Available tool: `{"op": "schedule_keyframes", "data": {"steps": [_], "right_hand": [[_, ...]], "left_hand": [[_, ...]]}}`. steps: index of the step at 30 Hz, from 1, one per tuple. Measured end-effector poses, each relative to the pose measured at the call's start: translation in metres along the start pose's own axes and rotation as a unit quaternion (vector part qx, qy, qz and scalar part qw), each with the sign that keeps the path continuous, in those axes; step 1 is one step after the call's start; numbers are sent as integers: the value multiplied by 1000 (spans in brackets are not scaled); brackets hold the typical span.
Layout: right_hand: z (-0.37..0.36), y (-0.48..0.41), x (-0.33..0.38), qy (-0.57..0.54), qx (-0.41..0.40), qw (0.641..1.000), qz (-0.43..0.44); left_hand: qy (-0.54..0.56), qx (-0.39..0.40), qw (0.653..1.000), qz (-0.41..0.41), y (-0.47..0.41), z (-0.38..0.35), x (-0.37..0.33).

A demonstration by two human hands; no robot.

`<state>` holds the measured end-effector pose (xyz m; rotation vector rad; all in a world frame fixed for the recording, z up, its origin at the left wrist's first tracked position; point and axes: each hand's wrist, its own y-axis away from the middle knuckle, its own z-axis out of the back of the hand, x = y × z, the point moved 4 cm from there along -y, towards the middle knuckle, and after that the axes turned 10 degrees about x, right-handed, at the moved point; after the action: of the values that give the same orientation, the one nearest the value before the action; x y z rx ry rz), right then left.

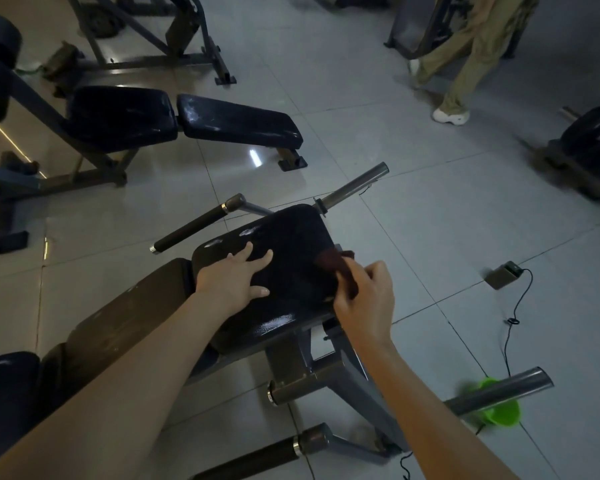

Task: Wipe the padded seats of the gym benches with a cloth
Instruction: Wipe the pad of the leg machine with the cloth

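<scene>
A black padded seat [293, 237] of a gym bench sits in the middle of the view, with a worn brown back pad [125, 320] running toward the lower left. My left hand [234, 280] rests flat on the seat's left part, fingers straight. My right hand [364, 299] grips a dark reddish-brown cloth [333, 261] at the seat's right edge; the cloth lies on the padding. A second bench with two black pads [236, 121] stands at the upper left.
Metal bars with dark grips [187, 230] stick out from the bench frame. A green bowl [496, 407] and a small box with a black cable [503, 273] lie on the tiled floor at right. A person in khaki trousers [465, 53] walks at the top right near weight plates [593, 136].
</scene>
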<state>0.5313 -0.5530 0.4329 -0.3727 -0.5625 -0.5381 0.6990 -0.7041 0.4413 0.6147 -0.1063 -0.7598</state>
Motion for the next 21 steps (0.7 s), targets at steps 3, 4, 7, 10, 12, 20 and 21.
{"op": "schedule_keyframes", "data": {"steps": [3, 4, 7, 10, 12, 20, 21], "right_hand": [[-1, 18, 1, 49, 18, 997, 57], [-2, 22, 0, 71, 28, 993, 85], [-2, 23, -1, 111, 53, 983, 139], [1, 6, 0, 93, 42, 991, 90], [4, -7, 2, 54, 17, 998, 15], [6, -13, 4, -8, 13, 999, -33], [7, -12, 3, -7, 9, 999, -36]], "left_hand": [[-3, 2, 1000, 1, 0, 0, 1], [-5, 3, 1000, 1, 0, 0, 0], [-7, 3, 1000, 2, 0, 0, -1], [-2, 4, 1000, 5, 0, 4, -2], [4, 10, 1000, 7, -1, 4, -1], [6, 9, 1000, 9, -1, 3, -1], [8, 11, 1000, 8, -1, 2, -1]]}}
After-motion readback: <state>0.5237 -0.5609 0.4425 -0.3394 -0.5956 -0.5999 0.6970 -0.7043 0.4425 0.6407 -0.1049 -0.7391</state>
